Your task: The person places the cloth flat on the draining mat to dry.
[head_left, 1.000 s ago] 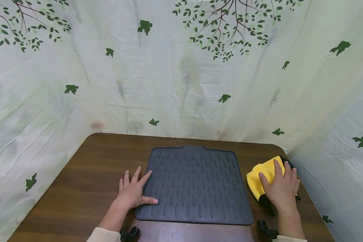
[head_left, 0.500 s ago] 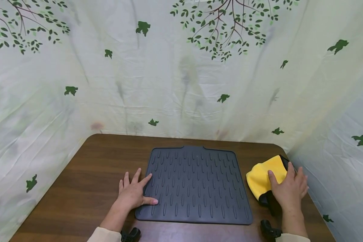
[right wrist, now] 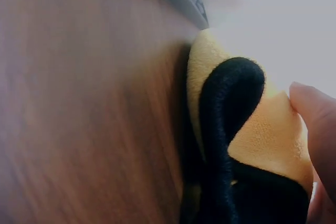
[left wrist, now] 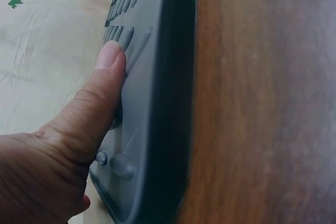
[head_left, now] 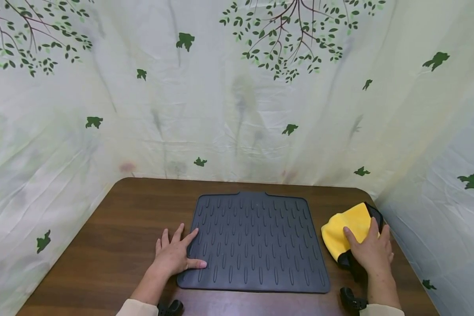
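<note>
A dark grey rubber mat [head_left: 253, 245] with raised oval ridges lies flat on the wooden table. My left hand [head_left: 171, 256] rests at its left edge with fingers spread; the thumb [left wrist: 100, 82] presses on the ridged top, as the left wrist view shows. To the right lies a folded yellow cloth [head_left: 345, 232] with black edging. Over the cloth's right side is my right hand [head_left: 373, 252], its fingers loosely bent. In the right wrist view the thumb touches the yellow cloth [right wrist: 268, 135], whose black edge loops up; the other fingers are mostly hidden.
The brown wooden table [head_left: 122, 232] has rounded far corners. A pale curtain [head_left: 162, 109] printed with leaves and branches hangs behind it and along both sides, close to the cloth on the right.
My right hand shifted right across the cloth, then came slightly back left and lower, uncovering more of the yellow. The left hand, mat and cloth stay in place; the head view tilts slightly.
</note>
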`<state>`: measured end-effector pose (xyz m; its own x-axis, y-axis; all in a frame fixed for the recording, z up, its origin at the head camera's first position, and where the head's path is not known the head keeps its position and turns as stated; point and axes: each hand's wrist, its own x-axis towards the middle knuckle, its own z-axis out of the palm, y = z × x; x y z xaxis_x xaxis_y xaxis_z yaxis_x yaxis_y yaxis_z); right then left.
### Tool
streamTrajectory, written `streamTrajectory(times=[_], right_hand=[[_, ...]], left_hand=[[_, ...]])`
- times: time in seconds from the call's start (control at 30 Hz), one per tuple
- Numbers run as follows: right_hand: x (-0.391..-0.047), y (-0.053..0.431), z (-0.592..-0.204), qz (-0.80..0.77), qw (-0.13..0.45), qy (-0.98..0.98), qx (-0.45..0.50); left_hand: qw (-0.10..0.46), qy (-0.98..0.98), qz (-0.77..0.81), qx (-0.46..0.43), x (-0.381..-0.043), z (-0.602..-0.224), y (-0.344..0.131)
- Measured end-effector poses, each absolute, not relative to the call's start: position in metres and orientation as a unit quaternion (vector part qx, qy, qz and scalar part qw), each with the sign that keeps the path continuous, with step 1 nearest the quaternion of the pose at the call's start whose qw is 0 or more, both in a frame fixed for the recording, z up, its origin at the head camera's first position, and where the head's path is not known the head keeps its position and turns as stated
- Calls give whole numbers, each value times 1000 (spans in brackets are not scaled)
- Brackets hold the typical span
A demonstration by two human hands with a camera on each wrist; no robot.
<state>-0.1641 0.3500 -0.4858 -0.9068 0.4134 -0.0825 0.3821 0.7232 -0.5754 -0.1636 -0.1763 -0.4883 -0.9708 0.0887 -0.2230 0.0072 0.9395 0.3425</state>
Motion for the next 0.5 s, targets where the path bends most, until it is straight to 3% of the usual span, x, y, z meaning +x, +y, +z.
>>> streamTrajectory(times=[0.2, 0.5], right_hand=[[-163, 350, -490, 287, -33, -938, -192], [-164, 342, -494, 270, -76, -947, -155]], left_hand=[[114, 977, 180, 23, -162, -492, -177], [117, 975, 188, 23, -163, -491, -177]])
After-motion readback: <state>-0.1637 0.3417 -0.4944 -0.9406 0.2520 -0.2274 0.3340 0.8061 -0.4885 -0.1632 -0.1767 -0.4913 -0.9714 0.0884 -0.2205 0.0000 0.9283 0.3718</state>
